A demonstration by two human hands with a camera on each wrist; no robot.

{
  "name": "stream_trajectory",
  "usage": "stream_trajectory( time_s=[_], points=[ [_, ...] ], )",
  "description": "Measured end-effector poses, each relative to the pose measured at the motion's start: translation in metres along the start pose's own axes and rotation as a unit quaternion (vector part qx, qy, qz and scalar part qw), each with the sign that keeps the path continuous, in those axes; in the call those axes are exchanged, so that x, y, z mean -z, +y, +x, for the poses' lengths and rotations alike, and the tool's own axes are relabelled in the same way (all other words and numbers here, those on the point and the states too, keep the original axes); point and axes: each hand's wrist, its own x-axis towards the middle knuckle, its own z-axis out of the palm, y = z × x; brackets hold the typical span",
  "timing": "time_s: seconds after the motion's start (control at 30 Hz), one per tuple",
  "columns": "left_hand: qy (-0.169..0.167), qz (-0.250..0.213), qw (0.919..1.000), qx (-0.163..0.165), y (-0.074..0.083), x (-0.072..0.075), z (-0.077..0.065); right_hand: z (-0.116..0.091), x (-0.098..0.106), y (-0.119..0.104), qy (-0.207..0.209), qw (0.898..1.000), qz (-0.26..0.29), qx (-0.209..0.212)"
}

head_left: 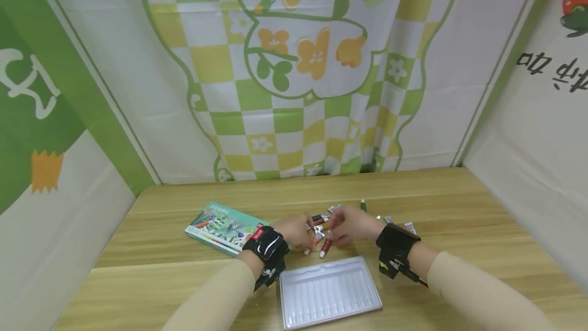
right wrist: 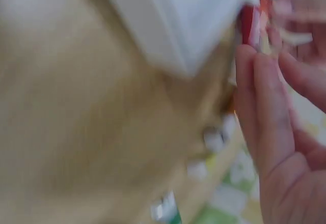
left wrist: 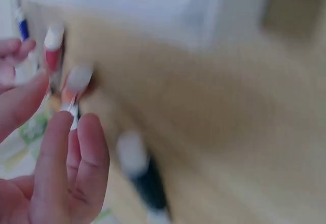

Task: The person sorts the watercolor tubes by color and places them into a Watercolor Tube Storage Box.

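Note:
Several small paint tubes with white caps lie in a loose cluster on the table. My left hand (head_left: 296,231) reaches into the cluster from the left, thumb and fingers apart, fingertips right by an orange tube (left wrist: 70,92). From the right comes my right hand (head_left: 352,225), its fingers fairly straight and its thumb apart. Close to its fingertips is a red tube (head_left: 325,246), which points toward the tray. A dark green tube (left wrist: 148,186) shows below the left fingers in the left wrist view. Both wrist views are blurred.
A white plastic tray (head_left: 331,313) with narrow slots lies in front of the hands. On the left is a flat teal box (head_left: 245,217) with a plant picture. More tubes, one with a green body (head_left: 363,206), lie behind and right of the right hand. Printed curtains (head_left: 285,162) stand behind the table.

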Motion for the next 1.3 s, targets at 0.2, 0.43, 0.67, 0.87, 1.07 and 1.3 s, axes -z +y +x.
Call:
stream_trajectory(
  time_s=[0.2, 0.43, 0.67, 0.87, 1.07, 1.3],
  points=[
    [0.047, 0.019, 0.9984, -0.025, -0.01, 0.028, -0.005, -0.007, 0.036, -0.007, 0.022, 0.995, -0.082, 0.045],
    [0.088, 0.065, 0.9919, -0.065, -0.017, 0.028, 0.009, 0.013, 0.03, -0.009, 0.025, 0.942, -0.311, 0.125],
    [0.092, 0.119, 0.9848, -0.088, -0.006, 0.016, 0.028, 0.027, 0.007, -0.007, 0.013, 0.897, -0.409, 0.166],
    [0.072, 0.143, 0.9834, -0.085, -0.004, 0.012, 0.035, 0.029, 0.004, -0.006, 0.026, 0.899, -0.407, 0.158],
    [0.087, 0.162, 0.9798, -0.079, 0.0, 0.01, 0.036, 0.029, 0.001, -0.008, 0.015, 0.905, -0.405, 0.128],
    [0.103, 0.183, 0.9731, -0.094, -0.007, 0.004, 0.046, 0.029, 0.013, -0.009, 0.004, 0.907, -0.396, 0.14]
  ],
)
